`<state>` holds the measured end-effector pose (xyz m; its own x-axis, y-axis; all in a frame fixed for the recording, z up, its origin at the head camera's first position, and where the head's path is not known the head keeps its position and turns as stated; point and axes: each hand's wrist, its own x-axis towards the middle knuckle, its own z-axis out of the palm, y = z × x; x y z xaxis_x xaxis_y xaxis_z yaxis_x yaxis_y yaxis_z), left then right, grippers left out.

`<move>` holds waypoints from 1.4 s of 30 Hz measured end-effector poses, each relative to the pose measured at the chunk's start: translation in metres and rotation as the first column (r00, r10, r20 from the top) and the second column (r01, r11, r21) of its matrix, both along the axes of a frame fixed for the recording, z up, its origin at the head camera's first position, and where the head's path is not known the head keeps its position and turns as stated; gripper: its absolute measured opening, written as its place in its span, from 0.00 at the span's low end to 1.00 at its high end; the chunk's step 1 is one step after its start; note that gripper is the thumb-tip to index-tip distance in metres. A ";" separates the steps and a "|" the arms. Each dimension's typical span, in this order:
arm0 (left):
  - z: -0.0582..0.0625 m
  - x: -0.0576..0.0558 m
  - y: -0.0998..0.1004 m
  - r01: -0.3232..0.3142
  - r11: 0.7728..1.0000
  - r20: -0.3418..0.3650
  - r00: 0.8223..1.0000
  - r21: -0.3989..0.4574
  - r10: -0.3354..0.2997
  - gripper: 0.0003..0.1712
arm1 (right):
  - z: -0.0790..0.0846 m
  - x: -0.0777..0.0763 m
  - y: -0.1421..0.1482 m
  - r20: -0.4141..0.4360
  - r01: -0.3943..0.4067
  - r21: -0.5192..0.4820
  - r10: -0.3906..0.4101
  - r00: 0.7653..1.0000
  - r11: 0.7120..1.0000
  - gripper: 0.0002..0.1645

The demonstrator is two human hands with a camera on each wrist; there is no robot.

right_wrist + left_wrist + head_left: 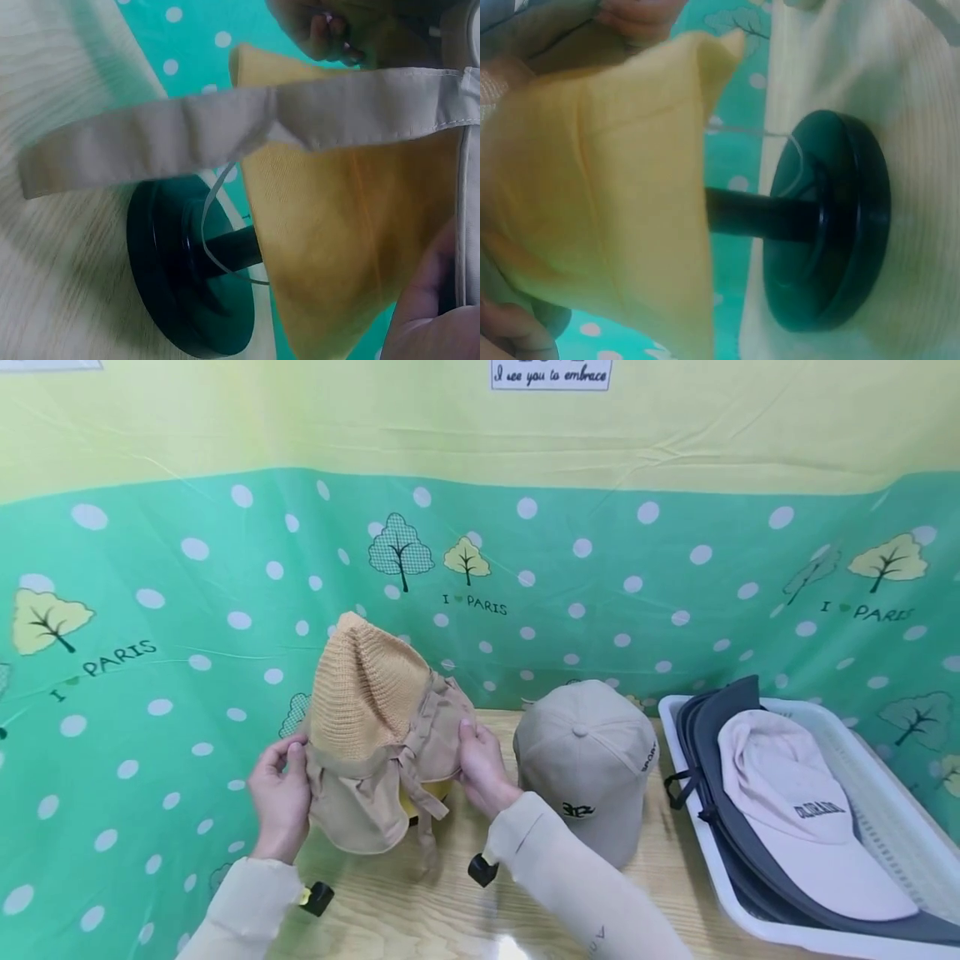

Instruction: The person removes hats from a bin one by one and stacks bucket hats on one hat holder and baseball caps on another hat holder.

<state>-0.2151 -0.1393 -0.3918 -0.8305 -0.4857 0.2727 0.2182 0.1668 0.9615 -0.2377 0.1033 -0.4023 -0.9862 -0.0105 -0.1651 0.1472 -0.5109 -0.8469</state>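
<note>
A sun hat [367, 693] with a tan knitted crown and a beige cloth brim sits at left of centre. My left hand [281, 793] pinches the brim's left edge between thumb and fingers. On the opposite side, my right hand [483, 768] grips the brim's right edge. A beige cloth tie [172, 135] hangs down from the hat. Beneath it is a yellow cloth hat [630, 195], with a thin cord dangling from it. Both are over a black stand [825, 225] with a round base, mostly hidden in the head view.
A beige baseball cap [585, 735] stands right of the sun hat, close to my right hand. Farther right, a white basket [720, 893] holds dark visor-like hats [723, 777] and a pale pink cap [795, 810]. A green and yellow printed curtain [600, 610] hangs behind the wooden table [390, 918].
</note>
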 end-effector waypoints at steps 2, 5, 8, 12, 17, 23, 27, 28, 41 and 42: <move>-0.003 -0.002 -0.003 0.002 1.000 0.049 0.999 -0.015 -0.001 0.15 | -0.003 -0.003 -0.002 -0.020 0.023 0.018 -0.023 1.000 1.000 0.17; -0.007 -0.005 -0.008 0.001 0.999 0.113 0.994 -0.037 0.003 0.15 | -0.005 -0.005 -0.006 -0.045 0.049 0.042 -0.047 0.998 0.998 0.20; -0.012 -0.008 -0.014 0.011 0.999 0.158 0.987 -0.040 -0.004 0.16 | -0.005 -0.006 -0.009 -0.049 0.061 0.081 -0.057 0.997 0.995 0.22; -0.017 -0.011 -0.018 0.053 0.998 0.200 0.979 -0.018 -0.049 0.20 | -0.006 -0.008 -0.012 -0.052 0.118 0.147 -0.112 0.992 0.982 0.22; -0.023 -0.013 -0.018 0.103 0.995 0.241 0.965 0.020 -0.105 0.21 | -0.009 -0.014 -0.018 -0.076 0.195 0.215 -0.182 0.980 0.957 0.22; -0.029 -0.021 -0.016 0.140 0.985 0.256 0.953 0.102 -0.162 0.16 | -0.009 -0.020 -0.017 -0.030 0.222 0.247 -0.221 0.975 0.943 0.22; -0.031 -0.027 -0.015 0.145 0.988 0.254 0.955 0.059 -0.155 0.21 | -0.010 -0.025 -0.013 0.008 0.228 0.251 -0.237 0.971 0.941 0.22; -0.032 -0.028 -0.016 0.146 0.989 0.258 0.955 0.025 -0.147 0.22 | -0.013 -0.026 -0.013 0.016 0.228 0.252 -0.240 0.971 0.940 0.22; -0.066 -0.036 -0.031 0.172 0.909 0.306 0.950 -0.379 -0.052 0.25 | -0.064 -0.031 -0.010 0.095 0.210 0.318 -0.252 0.963 0.924 0.19; -0.070 -0.036 -0.033 0.178 0.888 0.301 0.953 -0.424 -0.047 0.25 | -0.068 -0.031 -0.011 0.092 0.212 0.334 -0.256 0.962 0.918 0.19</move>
